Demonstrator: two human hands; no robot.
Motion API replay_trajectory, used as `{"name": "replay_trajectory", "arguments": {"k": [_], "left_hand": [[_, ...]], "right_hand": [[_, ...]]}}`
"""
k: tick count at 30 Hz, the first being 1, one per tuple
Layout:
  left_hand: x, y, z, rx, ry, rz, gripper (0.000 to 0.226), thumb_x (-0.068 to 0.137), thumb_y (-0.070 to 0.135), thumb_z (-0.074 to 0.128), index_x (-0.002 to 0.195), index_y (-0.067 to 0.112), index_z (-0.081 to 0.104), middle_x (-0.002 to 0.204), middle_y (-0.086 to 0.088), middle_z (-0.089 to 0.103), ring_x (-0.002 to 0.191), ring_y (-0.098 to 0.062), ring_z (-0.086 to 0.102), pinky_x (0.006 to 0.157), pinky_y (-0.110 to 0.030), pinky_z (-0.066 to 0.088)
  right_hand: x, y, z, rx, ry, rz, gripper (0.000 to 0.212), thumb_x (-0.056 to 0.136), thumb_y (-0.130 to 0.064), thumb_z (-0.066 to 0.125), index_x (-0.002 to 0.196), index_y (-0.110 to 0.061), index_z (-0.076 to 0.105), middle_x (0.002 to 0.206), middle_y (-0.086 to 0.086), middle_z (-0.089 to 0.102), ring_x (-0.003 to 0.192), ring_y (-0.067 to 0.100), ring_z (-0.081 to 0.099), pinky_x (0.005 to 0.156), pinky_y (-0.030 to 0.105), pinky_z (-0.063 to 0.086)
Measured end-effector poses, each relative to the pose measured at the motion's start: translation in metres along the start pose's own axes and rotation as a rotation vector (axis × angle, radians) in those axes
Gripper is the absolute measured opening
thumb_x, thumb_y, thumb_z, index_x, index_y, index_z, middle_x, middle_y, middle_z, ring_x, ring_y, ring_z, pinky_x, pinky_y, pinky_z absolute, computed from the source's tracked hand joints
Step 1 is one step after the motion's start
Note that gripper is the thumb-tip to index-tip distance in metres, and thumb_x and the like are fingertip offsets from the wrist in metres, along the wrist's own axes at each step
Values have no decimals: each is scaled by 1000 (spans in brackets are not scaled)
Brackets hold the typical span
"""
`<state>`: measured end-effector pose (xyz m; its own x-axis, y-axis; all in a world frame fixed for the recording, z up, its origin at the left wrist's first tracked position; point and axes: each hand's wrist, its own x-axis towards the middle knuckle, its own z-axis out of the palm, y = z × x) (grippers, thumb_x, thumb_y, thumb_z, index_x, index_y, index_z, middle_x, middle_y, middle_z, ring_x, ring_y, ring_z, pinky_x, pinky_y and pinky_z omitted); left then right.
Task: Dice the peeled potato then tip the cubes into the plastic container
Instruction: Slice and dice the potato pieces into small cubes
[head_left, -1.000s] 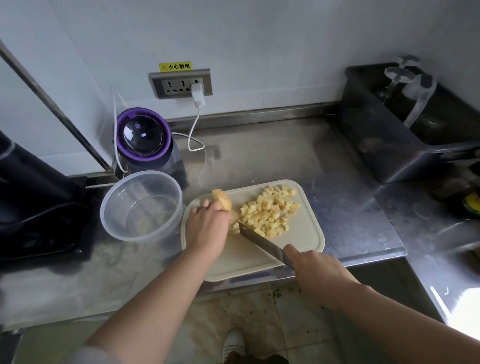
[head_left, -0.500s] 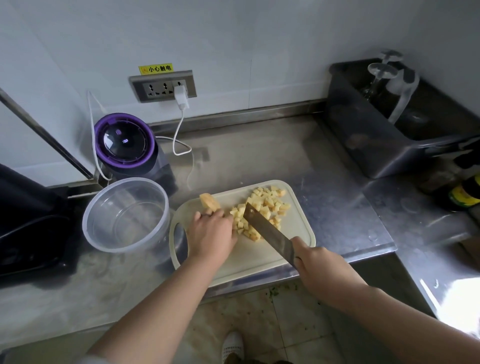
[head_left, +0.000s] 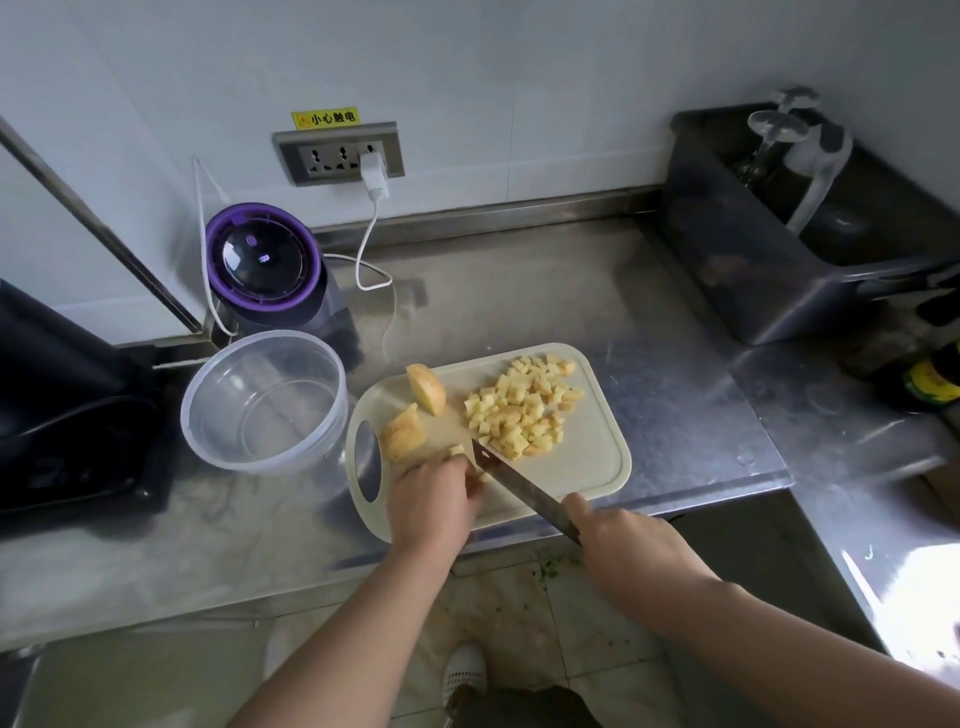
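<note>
Gripping the knife in the right hand, dicing beside the curled left hand, its hold unclear, with the plastic container parked alongside for tipping cubes.

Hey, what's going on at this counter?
A person is dicing on a cutting board. The right hand grips a knife, blade beside the curled left hand; what that hand steadies is mostly hidden. A pile of potato cubes and two larger chunks lie on the board. The clear plastic container beside it holds no potato yet.
</note>
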<state>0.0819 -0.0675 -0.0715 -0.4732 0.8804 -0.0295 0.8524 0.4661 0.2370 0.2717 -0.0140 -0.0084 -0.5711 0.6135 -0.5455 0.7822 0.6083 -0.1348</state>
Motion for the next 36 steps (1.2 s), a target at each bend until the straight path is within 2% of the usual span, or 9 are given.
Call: {"name": "replay_trajectory", "arguments": {"k": [9, 12, 18, 23, 26, 28, 32, 34, 36], "left_hand": [[3, 3, 3, 15, -21, -43, 17, 84, 40, 58, 86, 26, 68, 78, 7, 69, 73, -14, 64, 62, -24, 44], [4, 1, 5, -26, -14, -42, 18, 86, 41, 59, 89, 27, 70, 79, 10, 69, 72, -11, 64, 61, -23, 48], [21, 4, 7, -173, -8, -66, 19, 91, 33, 60, 104, 22, 68, 113, 5, 60, 94, -12, 60, 81, -23, 49], [36, 14, 5, -326, -74, -139, 15, 91, 24, 62, 104, 17, 66, 107, 2, 63, 93, -15, 61, 81, -24, 49], [39, 13, -4, -501, -83, -151, 12, 91, 19, 63, 102, 16, 65, 99, 7, 65, 90, -9, 60, 74, -16, 44], [37, 7, -15, -601, -54, -154, 8, 92, 16, 61, 99, 19, 65, 93, 10, 64, 86, -7, 61, 69, -13, 43], [32, -14, -40, -781, 53, -194, 15, 94, 8, 55, 97, 21, 63, 88, 5, 67, 78, -4, 66, 73, -27, 55], [34, -26, -51, -768, 114, -205, 17, 94, 7, 54, 102, 19, 64, 90, 2, 68, 78, -7, 66, 76, -31, 55], [35, -39, -57, -680, 148, -214, 20, 94, 8, 54, 109, 16, 66, 99, 2, 67, 87, -12, 65, 82, -30, 52]], "right_hand": [[2, -9, 5, 15, -42, -61, 50, 96, -4, 43, 139, -21, 25, 83, 1, 58, 67, 14, 55, 55, 26, 44], [7, -3, -1, 11, -25, -34, 43, 92, 0, 39, 130, -21, 31, 85, 2, 59, 70, 19, 56, 60, 32, 46], [13, 19, -12, 60, 59, -12, 37, 91, -1, 41, 113, -28, 31, 82, 1, 60, 68, 20, 62, 65, 36, 57], [16, 38, -25, 24, 126, -10, 22, 100, -11, 40, 113, -26, 30, 83, -1, 60, 66, 17, 63, 64, 32, 58], [17, 50, -31, -18, 110, -31, 18, 104, -18, 38, 118, -27, 32, 83, -5, 57, 65, 12, 59, 62, 26, 55], [18, 52, -33, -69, 83, -82, 20, 104, -21, 37, 122, -28, 32, 90, -2, 61, 71, 15, 63, 68, 31, 57], [30, 32, -33, -215, 3, -215, 32, 102, -17, 42, 129, -28, 28, 97, 2, 63, 78, 20, 64, 70, 33, 57], [42, 22, -32, -238, 8, -253, 41, 99, -13, 48, 133, -28, 30, 94, 2, 63, 75, 19, 64, 72, 34, 59], [54, 16, -33, -220, 14, -242, 48, 97, -8, 48, 136, -28, 30, 84, 1, 57, 69, 16, 60, 66, 30, 55]]}}
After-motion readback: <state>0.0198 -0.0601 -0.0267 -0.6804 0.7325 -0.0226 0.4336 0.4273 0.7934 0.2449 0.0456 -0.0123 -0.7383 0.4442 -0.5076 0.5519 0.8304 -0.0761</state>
